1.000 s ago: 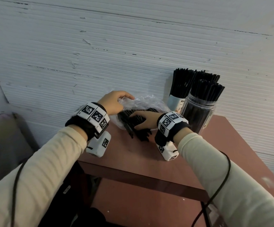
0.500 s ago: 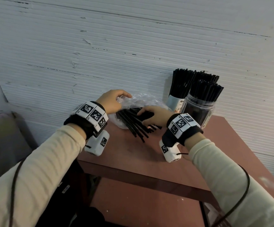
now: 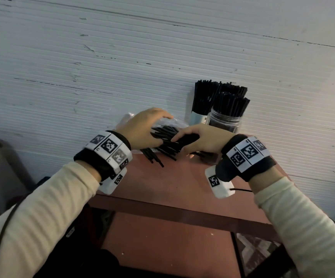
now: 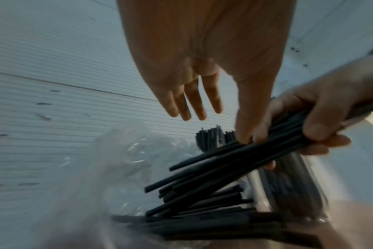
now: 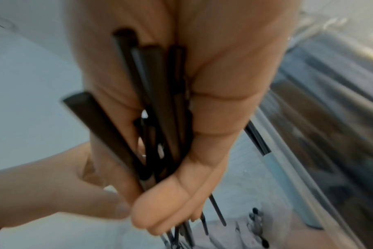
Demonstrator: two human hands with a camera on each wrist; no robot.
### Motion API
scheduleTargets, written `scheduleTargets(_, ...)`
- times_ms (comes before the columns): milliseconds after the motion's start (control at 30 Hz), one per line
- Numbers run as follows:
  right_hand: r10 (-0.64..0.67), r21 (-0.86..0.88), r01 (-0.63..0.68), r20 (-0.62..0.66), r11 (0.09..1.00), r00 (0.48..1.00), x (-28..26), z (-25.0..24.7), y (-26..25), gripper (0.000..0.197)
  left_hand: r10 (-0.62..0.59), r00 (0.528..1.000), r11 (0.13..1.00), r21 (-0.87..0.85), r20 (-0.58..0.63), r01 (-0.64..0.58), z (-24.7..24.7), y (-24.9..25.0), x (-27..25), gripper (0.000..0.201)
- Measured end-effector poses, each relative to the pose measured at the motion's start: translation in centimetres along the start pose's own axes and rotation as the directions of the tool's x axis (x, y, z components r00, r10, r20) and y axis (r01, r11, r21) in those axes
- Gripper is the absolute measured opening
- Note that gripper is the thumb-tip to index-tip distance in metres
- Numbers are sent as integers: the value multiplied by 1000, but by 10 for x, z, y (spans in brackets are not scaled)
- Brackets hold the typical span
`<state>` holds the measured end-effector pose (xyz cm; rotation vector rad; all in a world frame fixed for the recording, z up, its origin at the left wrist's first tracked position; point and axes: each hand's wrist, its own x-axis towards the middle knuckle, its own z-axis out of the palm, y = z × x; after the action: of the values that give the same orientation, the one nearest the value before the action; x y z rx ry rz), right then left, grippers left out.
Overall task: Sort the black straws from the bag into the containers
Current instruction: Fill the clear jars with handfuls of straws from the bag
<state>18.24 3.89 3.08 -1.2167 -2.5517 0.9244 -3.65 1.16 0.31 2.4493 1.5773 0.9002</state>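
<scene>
Right hand has lifted its bundle of thin black straws off the table, fingers curled round them. Left hand, fingers loosely extended, thumb touching the bundle. More straws lie in the crinkled clear bag; ribbed jars behind stand packed full.

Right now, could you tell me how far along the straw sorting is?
Partly done: two containers against the wall already stand packed with upright black straws. In hand: the right hand grips a bundle of straws drawn from the clear bag, with the left hand open and its thumb touching the bundle. Left: that bundle must go into a container, and loose straws remain at the bag's mouth.
</scene>
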Motion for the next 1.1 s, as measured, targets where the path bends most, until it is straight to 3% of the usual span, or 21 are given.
scheduleTargets(100,-35,-75,35,4,997,999,-16,-5,-8,37,96,977,995,15,192,-101,19,24,9,69)
scheduleTargets(167,-65,-81,66,7,995,998,-28,-8,-13,35,107,969,991,58,225,-123,28,40,15,63)
scheduleTargets(300,-70,-62,69,-14,996,997,-53,-18,-16,37,96,985,988,103,142,-111,38,55,21,50)
scheduleTargets(433,-104,-71,99,-64,993,993,-76,-30,-15,44,64,996,990,123,54,-70,35,78,26,6)
scheduleTargets(500,-131,-66,123,-140,990,981,-88,-41,-17,46,21,999,999,45,41,-23,31,88,27,2)
scheduleTargets(600,-164,-103,139,-292,985,942,-104,-57,-21,42,-38,999,982,-184,-4,36,35,95,31,20)
scheduleTargets(667,-187,-124,146,-439,981,879,-112,-61,-23,36,-73,996,959,-278,-54,56,42,100,35,29)
scheduleTargets(767,-247,-154,196,-691,968,679,-113,-60,-28,29,-93,991,910,-413,-100,44,53,111,38,35)
scheduleTargets(833,-279,-160,255,-786,954,552,-107,-58,-32,27,-92,991,862,-506,-102,28,58,117,40,35)
scheduleTargets(900,-309,-191,275,-814,942,492,-97,-52,-34,26,-97,993,805,-592,-70,37,65,122,40,34)
scheduleTargets(967,-337,-239,252,-800,938,497,-85,-43,-34,26,-135,991,736,-672,-19,88,74,122,40,30)
scheduleTargets(1000,-337,-250,231,-779,940,528,-81,-39,-33,27,-155,988,695,-709,12,117,79,120,40,28)
scheduleTargets(1100,-286,-284,122,-660,951,695,-68,-30,-21,35,-244,966,615,-757,82,219,91,111,39,34)
